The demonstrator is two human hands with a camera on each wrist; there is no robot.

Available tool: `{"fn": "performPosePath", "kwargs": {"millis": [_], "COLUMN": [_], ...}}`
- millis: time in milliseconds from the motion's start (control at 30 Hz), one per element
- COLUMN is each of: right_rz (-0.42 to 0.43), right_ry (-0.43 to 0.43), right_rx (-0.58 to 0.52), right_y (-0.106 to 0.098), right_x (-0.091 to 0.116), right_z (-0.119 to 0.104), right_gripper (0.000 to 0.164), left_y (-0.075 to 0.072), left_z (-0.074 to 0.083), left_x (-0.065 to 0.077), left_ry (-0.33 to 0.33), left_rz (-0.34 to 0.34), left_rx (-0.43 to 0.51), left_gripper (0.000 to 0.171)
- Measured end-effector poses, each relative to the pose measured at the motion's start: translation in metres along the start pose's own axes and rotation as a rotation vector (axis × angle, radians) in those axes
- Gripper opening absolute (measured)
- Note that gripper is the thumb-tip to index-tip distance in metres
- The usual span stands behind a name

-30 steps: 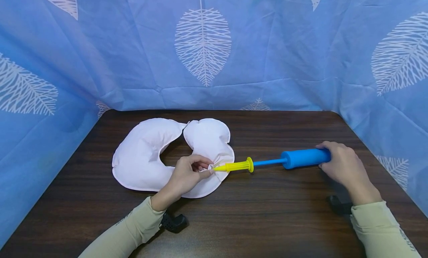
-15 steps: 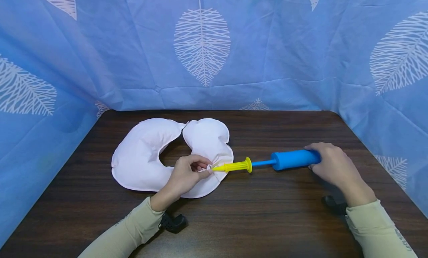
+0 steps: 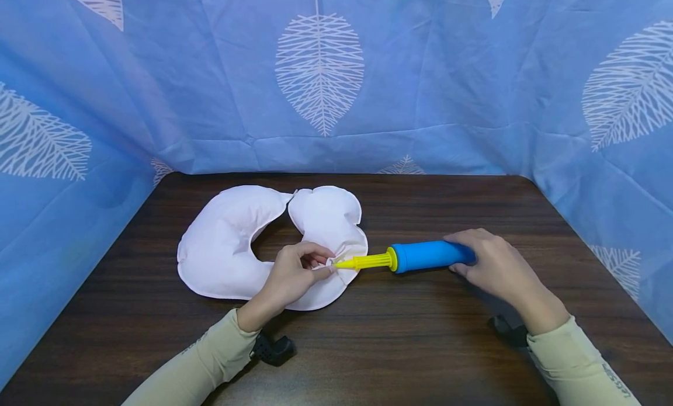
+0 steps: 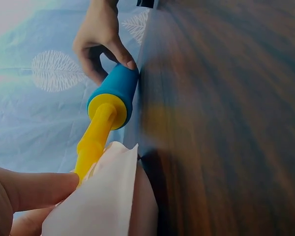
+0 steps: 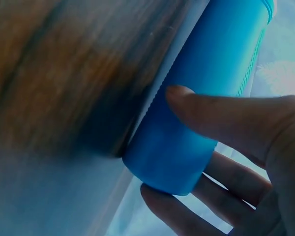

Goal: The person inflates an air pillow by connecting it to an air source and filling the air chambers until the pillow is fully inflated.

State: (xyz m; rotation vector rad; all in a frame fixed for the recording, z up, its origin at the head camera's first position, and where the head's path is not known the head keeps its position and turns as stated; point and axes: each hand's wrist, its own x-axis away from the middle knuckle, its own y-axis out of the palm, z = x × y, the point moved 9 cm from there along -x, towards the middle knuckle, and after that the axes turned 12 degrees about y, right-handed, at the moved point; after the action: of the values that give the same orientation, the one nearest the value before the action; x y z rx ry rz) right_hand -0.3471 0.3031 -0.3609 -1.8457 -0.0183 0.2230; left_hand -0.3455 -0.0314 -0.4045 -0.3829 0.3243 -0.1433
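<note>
A pale pink inflatable neck pillow (image 3: 215, 248) lies puffed up on the table, its right lobe wrinkled. At that lobe my left hand (image 3: 294, 271) pinches the pillow's valve area around the yellow nozzle (image 3: 363, 262) of a hand pump. The nozzle tip ends at my thumb and fingertips; the valve itself is hidden. My right hand (image 3: 491, 263) grips the far end of the pump's blue barrel (image 3: 428, 256). In the right wrist view the thumb lies along the barrel (image 5: 196, 59), with fingers curled under its end. The barrel is pushed right up against the yellow flange (image 4: 110, 109).
The dark wood-grain table (image 3: 420, 347) extends around the pillow and pump. A blue curtain (image 3: 420, 73) with white leaf prints hangs behind and at both sides. Black wrist devices, such as the left one (image 3: 276, 350), hang below both sleeves.
My right hand has slid the blue barrel left, so the blue rod between barrel and yellow nozzle has gone out of sight. The left hand and pillow have stayed in place.
</note>
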Motion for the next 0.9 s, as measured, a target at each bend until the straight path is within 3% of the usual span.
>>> {"fn": "performPosePath", "kwargs": {"millis": [333, 900], "right_rz": [0.030, 0.111], "right_ry": [0.004, 0.265], "right_rx": [0.099, 0.082], "right_y": [-0.002, -0.020], "right_x": [-0.001, -0.001], "right_z": [0.016, 0.101], "right_gripper": [0.059, 0.055], "left_y": [0.001, 0.002], "left_z": [0.001, 0.000], "left_x": [0.000, 0.001], "left_ry": [0.006, 0.010], "left_rz": [-0.007, -0.012], "left_rx": [0.021, 0.029], "left_gripper": [0.020, 0.019]}}
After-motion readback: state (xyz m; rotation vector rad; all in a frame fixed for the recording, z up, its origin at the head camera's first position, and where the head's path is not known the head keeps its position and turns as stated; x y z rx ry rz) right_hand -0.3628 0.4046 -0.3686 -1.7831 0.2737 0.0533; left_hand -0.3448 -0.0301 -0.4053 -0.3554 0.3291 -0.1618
